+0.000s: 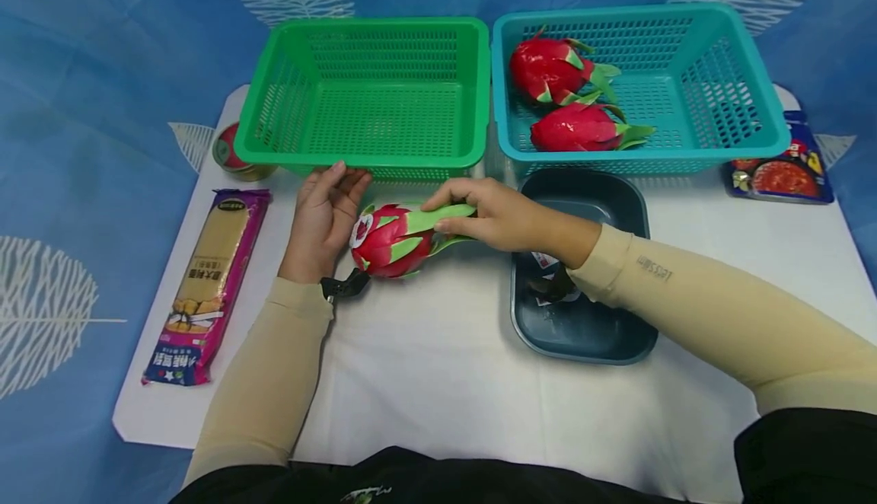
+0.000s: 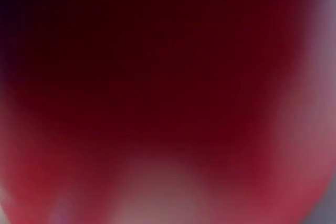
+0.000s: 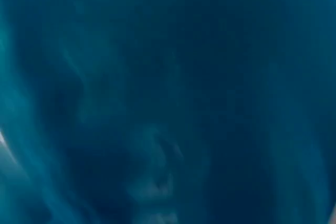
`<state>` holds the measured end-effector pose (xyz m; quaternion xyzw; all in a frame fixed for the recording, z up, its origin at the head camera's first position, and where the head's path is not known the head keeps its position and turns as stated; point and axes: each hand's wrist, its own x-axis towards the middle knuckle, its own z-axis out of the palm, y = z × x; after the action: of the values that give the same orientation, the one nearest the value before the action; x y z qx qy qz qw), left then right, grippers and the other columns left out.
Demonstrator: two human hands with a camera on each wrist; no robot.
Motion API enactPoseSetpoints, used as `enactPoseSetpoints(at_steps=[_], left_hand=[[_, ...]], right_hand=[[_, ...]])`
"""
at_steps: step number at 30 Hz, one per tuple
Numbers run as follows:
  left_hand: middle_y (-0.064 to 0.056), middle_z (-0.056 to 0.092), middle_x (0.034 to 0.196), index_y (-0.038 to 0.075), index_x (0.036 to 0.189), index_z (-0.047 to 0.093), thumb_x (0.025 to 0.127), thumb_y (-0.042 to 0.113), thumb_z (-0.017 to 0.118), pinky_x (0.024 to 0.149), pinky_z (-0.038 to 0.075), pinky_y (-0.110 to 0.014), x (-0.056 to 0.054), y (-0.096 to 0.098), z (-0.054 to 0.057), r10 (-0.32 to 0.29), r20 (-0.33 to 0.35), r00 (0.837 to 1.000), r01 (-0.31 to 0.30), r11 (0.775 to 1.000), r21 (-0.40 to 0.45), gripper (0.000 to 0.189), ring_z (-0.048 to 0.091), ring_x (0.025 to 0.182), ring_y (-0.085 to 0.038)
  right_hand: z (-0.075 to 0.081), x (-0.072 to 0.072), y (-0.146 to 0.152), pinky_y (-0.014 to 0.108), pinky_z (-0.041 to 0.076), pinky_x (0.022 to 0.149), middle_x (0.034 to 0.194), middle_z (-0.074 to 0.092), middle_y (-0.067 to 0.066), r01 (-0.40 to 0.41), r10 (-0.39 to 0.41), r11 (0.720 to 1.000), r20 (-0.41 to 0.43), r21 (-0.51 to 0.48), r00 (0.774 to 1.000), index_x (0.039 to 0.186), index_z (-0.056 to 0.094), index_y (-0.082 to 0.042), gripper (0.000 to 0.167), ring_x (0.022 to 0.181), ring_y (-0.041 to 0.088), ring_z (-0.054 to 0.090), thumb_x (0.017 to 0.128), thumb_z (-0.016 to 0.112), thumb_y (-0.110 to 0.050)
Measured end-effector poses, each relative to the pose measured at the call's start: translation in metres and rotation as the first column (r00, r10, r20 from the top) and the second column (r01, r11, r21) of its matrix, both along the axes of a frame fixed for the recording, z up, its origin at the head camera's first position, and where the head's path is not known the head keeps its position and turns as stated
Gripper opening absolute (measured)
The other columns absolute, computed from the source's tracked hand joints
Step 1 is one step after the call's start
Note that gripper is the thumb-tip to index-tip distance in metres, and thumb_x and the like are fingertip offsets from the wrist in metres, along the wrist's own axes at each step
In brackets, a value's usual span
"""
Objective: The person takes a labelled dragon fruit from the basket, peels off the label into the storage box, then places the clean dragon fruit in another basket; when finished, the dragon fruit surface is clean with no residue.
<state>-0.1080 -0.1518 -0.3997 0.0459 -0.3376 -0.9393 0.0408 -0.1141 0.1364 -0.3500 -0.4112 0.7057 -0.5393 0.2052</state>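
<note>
In the head view a pink-red dragon fruit (image 1: pixel 389 244) with green scales and a round sticker hangs over the table's middle. My right hand (image 1: pixel 489 215) pinches it by its long green leaves. My left hand (image 1: pixel 327 215) is just left of the fruit, palm turned up, its loosely bent fingers at the green basket's front rim. A blurred red surface of the fruit (image 2: pixel 168 77) fills the left wrist view. The right wrist view is a blur of dark blue from the tray (image 3: pixel 210 103). Two more dragon fruits (image 1: pixel 548 70) lie in the turquoise basket (image 1: pixel 719 146).
The green basket (image 1: pixel 363 161) stands back left, with nothing inside. Under my right forearm is a dark blue tray (image 1: pixel 582 344). A pink noodle packet (image 1: pixel 208 283) and a can (image 1: pixel 236 155) are at the left; a dark blue packet (image 1: pixel 788 173) is at the right.
</note>
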Motion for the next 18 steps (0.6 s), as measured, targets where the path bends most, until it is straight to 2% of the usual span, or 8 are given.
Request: enactPoseSetpoints(at_steps=[2,4,6,8,14,16,18], left_hand=[[-0.020,0.068,0.097,-0.005,0.099,0.059,0.101,-0.003,0.067,0.097,0.057,-0.041,0.000,0.000,0.000,0.000,0.003,1.000,0.000,1.000,0.009,0.009,0.070,0.095,-0.031],[-0.021,0.068,0.097,-0.006,0.099,0.058,0.101,-0.004,0.067,0.098,0.057,-0.041,0.000,0.000,0.000,0.001,0.006,1.000,-0.001,1.000,0.030,0.009,0.070,0.094,-0.032],[-0.021,0.068,0.097,-0.005,0.099,0.058,0.101,-0.004,0.067,0.097,0.057,-0.042,0.000,0.000,0.001,0.008,0.010,1.000,-0.008,1.000,0.028,0.009,0.071,0.095,-0.031],[-0.021,0.068,0.098,-0.005,0.100,0.058,0.102,-0.004,0.066,0.097,0.057,-0.042,0.001,0.000,0.002,0.011,0.017,1.000,-0.011,1.000,0.023,0.008,0.071,0.095,-0.031],[-0.021,0.068,0.103,-0.007,0.108,0.058,0.101,-0.001,0.069,0.100,0.055,-0.044,0.002,0.000,0.003,0.003,0.045,0.999,-0.002,1.000,-0.017,0.015,0.070,0.100,-0.032],[-0.022,0.067,0.107,-0.008,0.112,0.057,0.102,0.002,0.069,0.103,0.053,-0.047,0.003,0.000,0.003,-0.020,0.039,0.999,0.023,0.997,-0.071,0.018,0.067,0.105,-0.034],[-0.023,0.067,0.113,-0.008,0.116,0.058,0.104,0.005,0.067,0.107,0.050,-0.050,0.006,0.001,0.004,-0.073,0.025,0.997,0.076,0.983,-0.167,0.020,0.064,0.113,-0.037]], right_hand=[[0.002,-0.005,0.003,0.035,0.057,0.082,0.116,0.073,0.005,-0.003,0.008,0.998,-0.064,0.064,0.998,0.126,0.067,0.001,0.028,0.095,0.019,0.069,0.099,0.074,-0.003],[0.005,-0.009,0.005,0.036,0.055,0.081,0.118,0.074,0.004,-0.004,0.026,0.990,-0.161,0.140,0.987,0.125,0.069,-0.002,0.027,0.098,0.018,0.068,0.099,0.076,-0.007],[0.008,-0.011,0.007,0.037,0.055,0.081,0.120,0.074,0.003,0.000,0.054,0.976,-0.237,0.220,0.970,0.124,0.069,-0.005,0.028,0.100,0.017,0.068,0.098,0.077,-0.011],[0.012,-0.013,0.009,0.038,0.057,0.083,0.119,0.074,0.003,0.009,0.079,0.952,-0.276,0.305,0.958,0.123,0.069,-0.007,0.028,0.100,0.017,0.069,0.098,0.078,-0.014],[0.020,-0.014,0.014,0.039,0.057,0.085,0.108,0.074,0.004,0.047,0.125,0.858,-0.296,0.512,0.947,0.118,0.070,-0.007,0.028,0.094,0.020,0.067,0.094,0.082,-0.013],[0.022,-0.013,0.014,0.039,0.057,0.086,0.106,0.074,0.003,0.056,0.123,0.838,-0.289,0.542,0.949,0.115,0.072,-0.006,0.028,0.093,0.021,0.066,0.091,0.085,-0.011],[0.023,-0.012,0.014,0.038,0.057,0.084,0.102,0.074,0.002,0.059,0.117,0.825,-0.272,0.562,0.955,0.111,0.073,-0.008,0.027,0.092,0.021,0.064,0.088,0.088,-0.010]])
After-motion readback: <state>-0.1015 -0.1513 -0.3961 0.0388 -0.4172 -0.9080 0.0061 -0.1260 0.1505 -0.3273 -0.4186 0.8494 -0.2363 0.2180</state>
